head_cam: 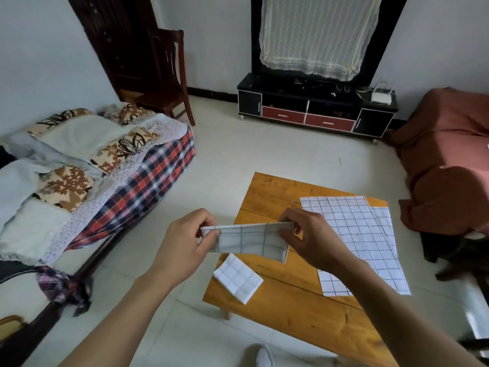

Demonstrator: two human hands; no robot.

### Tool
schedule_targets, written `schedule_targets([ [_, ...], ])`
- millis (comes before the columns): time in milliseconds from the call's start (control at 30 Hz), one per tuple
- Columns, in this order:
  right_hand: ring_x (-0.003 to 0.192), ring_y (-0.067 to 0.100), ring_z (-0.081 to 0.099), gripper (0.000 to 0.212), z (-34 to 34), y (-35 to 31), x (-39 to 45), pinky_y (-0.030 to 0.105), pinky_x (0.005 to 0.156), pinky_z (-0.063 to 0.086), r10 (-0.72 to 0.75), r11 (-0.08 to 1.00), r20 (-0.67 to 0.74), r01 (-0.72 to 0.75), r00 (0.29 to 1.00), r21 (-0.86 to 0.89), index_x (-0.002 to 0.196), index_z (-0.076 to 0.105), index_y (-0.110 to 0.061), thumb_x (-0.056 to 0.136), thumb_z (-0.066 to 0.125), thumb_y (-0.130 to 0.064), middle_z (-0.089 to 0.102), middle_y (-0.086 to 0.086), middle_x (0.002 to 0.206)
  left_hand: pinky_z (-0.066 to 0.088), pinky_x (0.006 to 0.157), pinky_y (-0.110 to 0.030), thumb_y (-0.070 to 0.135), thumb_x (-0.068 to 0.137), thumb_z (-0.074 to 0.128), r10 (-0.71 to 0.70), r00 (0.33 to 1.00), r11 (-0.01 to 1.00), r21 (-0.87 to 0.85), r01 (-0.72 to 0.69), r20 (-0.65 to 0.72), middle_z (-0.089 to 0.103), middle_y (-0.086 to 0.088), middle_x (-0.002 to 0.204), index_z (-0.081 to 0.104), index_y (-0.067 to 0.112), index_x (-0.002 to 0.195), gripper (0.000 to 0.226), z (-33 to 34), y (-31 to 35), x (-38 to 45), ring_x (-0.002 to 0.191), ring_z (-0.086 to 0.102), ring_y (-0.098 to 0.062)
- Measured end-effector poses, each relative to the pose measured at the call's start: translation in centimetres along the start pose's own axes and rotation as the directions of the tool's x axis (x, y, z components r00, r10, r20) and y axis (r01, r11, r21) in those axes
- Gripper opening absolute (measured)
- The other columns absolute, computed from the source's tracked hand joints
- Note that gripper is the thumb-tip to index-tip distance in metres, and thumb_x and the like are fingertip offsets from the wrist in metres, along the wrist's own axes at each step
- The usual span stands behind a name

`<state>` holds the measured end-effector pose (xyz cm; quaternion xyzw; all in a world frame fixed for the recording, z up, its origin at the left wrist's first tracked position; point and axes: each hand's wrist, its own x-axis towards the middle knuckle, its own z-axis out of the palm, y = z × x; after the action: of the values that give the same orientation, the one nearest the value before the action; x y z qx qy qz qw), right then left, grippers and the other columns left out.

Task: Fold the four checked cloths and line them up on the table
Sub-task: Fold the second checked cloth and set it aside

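I see the fingers of my left hand pinched together on the left end of a white checked cloth folded into a long strip, thumb on the near face. The fingers of my right hand are clamped on the strip's right end in the same way. Between the two hands the strip hangs stretched and level in the air, above the left edge of the low orange-brown wooden table, touching nothing but my hands.

Just below the strip, a small white checked cloth folded into a square lies on the table near its left edge, one corner reaching that edge. To the right of my right hand, a large white checked cloth spread flat covers the far right part of the table; my right forearm crosses over its near corner. The edge of another flat white checked cloth shows from beneath it on the right side.

Beyond the table, on the pale tiled floor, a bed with a red and navy plaid cover stands to the left, a black and red low cabinet against the far wall, and a seat draped in rust-brown fabric to the right.
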<state>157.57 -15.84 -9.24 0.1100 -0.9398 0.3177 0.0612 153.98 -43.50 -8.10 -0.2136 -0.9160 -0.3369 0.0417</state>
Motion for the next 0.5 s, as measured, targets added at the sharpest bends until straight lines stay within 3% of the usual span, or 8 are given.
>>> schedule_targets([
  [300,0.072,0.005,0.054,0.008,3.5,4.1,7.1,0.019,0.058,0.043,0.154,0.988,0.026,-0.154,0.988,-0.003,0.087,0.059,-0.024,0.093,0.064,-0.021,0.06,-0.011,0.08,0.046,0.061,-0.013,0.017,0.093,0.066,-0.028,0.995,0.998,-0.053,0.033,0.1,0.06,0.014,0.081,0.057,0.025,0.089,0.012,2.4,-6.1,8.6,0.079,0.059,-0.004],
  [500,0.065,0.008,0.054,0.011,8.9,6.8,9.7,0.026,0.056,0.043,0.387,0.921,-0.015,-0.385,0.922,0.063,0.085,0.061,-0.022,0.09,0.069,-0.017,0.058,-0.01,0.069,0.051,0.059,-0.03,0.02,0.092,0.067,-0.061,0.982,0.983,-0.162,0.09,0.176,0.061,0.007,0.073,0.061,0.024,0.087,0.009,6.4,-13.0,13.0,0.068,0.058,-0.012],
])
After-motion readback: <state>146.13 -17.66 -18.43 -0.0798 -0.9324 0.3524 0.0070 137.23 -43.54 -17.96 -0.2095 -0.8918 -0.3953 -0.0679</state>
